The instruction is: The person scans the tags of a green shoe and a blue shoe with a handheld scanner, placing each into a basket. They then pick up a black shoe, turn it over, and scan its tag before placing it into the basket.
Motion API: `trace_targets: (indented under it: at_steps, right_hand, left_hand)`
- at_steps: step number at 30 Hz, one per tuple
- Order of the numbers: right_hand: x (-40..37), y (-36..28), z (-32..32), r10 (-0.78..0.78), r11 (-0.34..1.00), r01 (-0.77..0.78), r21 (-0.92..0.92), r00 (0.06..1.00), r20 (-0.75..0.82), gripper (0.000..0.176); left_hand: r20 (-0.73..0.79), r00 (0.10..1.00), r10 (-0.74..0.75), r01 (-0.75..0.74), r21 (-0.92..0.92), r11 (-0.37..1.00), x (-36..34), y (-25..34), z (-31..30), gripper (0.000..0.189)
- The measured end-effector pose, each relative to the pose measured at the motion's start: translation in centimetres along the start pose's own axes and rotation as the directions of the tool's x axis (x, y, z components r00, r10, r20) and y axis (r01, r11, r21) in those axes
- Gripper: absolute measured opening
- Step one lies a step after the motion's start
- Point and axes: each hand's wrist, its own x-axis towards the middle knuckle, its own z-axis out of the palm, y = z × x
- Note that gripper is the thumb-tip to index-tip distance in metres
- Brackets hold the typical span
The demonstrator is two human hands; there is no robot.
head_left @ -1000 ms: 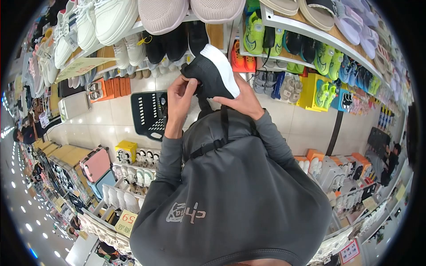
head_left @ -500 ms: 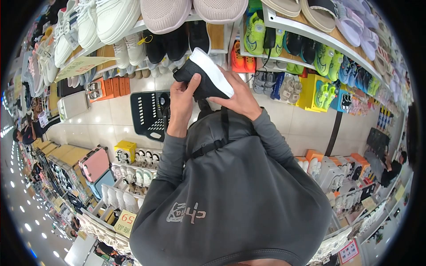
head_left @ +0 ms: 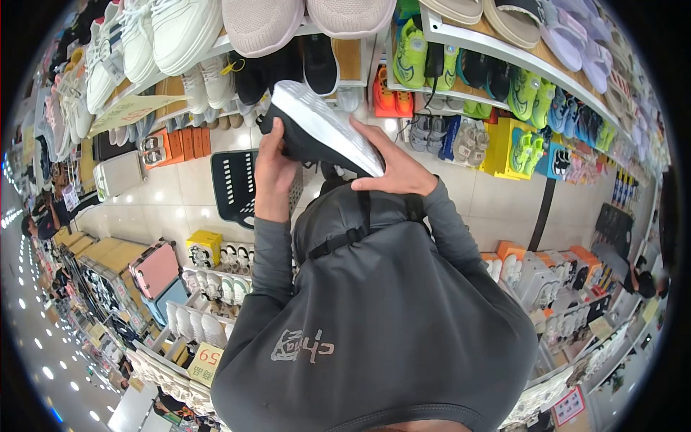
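Observation:
A black sneaker [head_left: 302,137] with a thick white sole [head_left: 327,126] is held in front of my body, tilted so that the sole faces up and to the right. My left hand [head_left: 275,169] is closed on the black upper at its left side, thumb pressed against it. Around the sole's lower right end curves my right hand [head_left: 394,164], fingers along the far edge and thumb near the close edge. Part of the upper is hidden beneath the sole. Just beyond it, a black shoe [head_left: 320,63] sits on the shelf.
Shelves of shoes span the far side, with pale pink knit shoes [head_left: 263,25] and white sneakers [head_left: 183,36] on top. A black basket [head_left: 234,191] is on the floor at left. Racks and a pink suitcase [head_left: 153,268] stand behind. Other people [head_left: 49,214] are at the edges.
The sneaker has turned in my hands, showing more of its white sole. My left hand has shifted left and down, and my right hand has slid slightly down with its thumb spread wider.

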Motion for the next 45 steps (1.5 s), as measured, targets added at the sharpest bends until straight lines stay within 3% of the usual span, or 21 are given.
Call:
trace_targets:
  at_steps: [2,6,11,14,15,19,26,30,45]
  right_hand:
    - [-0.3,-0.2,0.1,0.016,1.0,-0.016,0.015,1.0,0.014,0.107]
    - [-0.2,-0.8,0.3,-0.029,0.999,0.029,0.018,1.0,0.01,0.106]
    - [-0.1,-0.5,1.0,-0.059,0.997,0.062,0.044,0.997,-0.052,0.092]
    - [-0.1,-0.2,0.9,-0.046,0.997,0.05,0.052,0.995,-0.084,0.082]
    - [-0.2,-0.2,0.9,-0.038,0.998,0.042,0.053,0.995,-0.091,0.079]
    - [-0.4,0.1,0.8,0.015,0.998,-0.009,0.061,0.995,-0.102,0.075]
    - [-0.7,0.5,1.0,-0.01,0.997,0.022,0.074,0.988,-0.155,0.072]
    - [-0.8,0.7,1.0,-0.005,0.997,0.018,0.069,0.983,-0.184,0.071]
    - [-0.4,0.6,0.8,0.058,0.997,-0.045,0.068,0.98,-0.19,0.072]
  left_hand:
    - [-0.04,0.999,-0.011,0.006,-0.123,0.992,-0.1,0.4,-0.2,0.034]
    - [-0.071,0.997,0.001,-0.01,-0.129,0.992,-0.5,0.5,-1.1,0.048]
    - [-0.146,0.989,0.005,-0.018,-0.09,0.996,-0.6,-0.1,-1.1,0.055]
    - [-0.115,0.992,0.046,-0.046,0.005,0.999,-0.7,-0.7,-1.4,0.055]
    - [-0.089,0.994,0.057,-0.059,-0.012,0.998,-0.7,-0.6,-1.1,0.037]
    - [-0.088,0.992,0.089,-0.084,0.062,0.995,-0.7,-1.1,-0.9,0.026]
    - [-0.012,0.996,0.088,-0.082,0.251,0.964,-0.9,-1.5,-0.9,0.037]
    - [0.071,0.997,0.037,-0.058,0.328,0.943,-1.2,-1.9,-1.3,0.056]
    - [0.059,0.996,0.067,-0.087,0.477,0.875,-1.7,-2.2,0.0,0.045]
